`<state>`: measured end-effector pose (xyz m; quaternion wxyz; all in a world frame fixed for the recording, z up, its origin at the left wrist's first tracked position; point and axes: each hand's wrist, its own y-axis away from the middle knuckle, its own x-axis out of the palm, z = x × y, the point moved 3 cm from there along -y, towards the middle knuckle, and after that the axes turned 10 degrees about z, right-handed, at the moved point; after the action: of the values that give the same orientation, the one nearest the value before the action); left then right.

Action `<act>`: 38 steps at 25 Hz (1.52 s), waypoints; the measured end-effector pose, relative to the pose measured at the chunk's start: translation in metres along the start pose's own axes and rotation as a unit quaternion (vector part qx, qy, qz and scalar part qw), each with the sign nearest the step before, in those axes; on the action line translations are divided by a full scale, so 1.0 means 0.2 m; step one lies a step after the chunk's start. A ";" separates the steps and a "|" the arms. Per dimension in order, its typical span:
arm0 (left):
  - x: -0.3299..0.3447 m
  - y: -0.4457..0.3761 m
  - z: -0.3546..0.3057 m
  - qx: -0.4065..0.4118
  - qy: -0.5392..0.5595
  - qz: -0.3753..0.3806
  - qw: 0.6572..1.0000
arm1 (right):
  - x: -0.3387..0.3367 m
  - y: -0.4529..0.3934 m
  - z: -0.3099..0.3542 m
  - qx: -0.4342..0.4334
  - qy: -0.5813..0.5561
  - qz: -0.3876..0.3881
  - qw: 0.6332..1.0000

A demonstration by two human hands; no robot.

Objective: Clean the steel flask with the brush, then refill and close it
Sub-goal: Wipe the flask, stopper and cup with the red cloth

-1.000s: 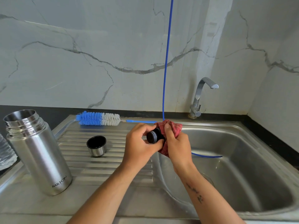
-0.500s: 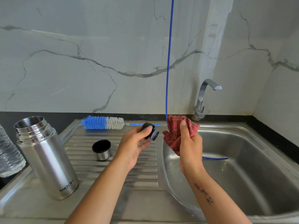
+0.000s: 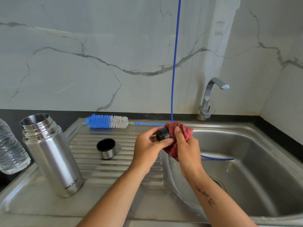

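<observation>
The steel flask (image 3: 52, 154) stands open and upright on the left of the drainboard. Its steel cup lid (image 3: 106, 148) sits mouth up on the ribbed part. The blue and white bottle brush (image 3: 107, 121) lies along the back edge. Over the rim between drainboard and basin, my left hand (image 3: 147, 149) grips the black stopper (image 3: 162, 134). My right hand (image 3: 186, 151) holds a red checked cloth (image 3: 183, 130) pressed against the stopper.
A clear plastic water bottle (image 3: 11, 151) lies at the far left edge. The sink basin (image 3: 249, 169) opens to the right, with the tap (image 3: 211, 95) behind it. A thin blue hose (image 3: 174, 63) hangs from above into the basin.
Half a second ago the stopper and cloth were held apart. Now my hands have come together and the cloth presses on the stopper again.
</observation>
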<state>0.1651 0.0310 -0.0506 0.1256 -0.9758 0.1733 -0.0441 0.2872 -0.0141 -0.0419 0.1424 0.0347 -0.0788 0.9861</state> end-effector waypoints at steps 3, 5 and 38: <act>-0.08 -0.03 0.01 -0.013 -0.005 -0.035 0.999 | 0.01 0.01 -0.01 -0.030 0.070 -0.002 0.997; -0.07 -0.02 0.00 -0.013 -0.004 0.012 1.000 | 0.00 -0.01 -0.01 -0.027 0.083 -0.007 0.996; -0.34 0.02 0.00 -0.090 0.067 -0.164 0.980 | -0.06 -0.05 -0.01 0.108 -0.159 0.013 0.981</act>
<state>0.1001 0.0508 -0.0537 0.0168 -0.9932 0.0219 -0.1134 0.3019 -0.0073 -0.0425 0.1108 0.2055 0.0056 0.9723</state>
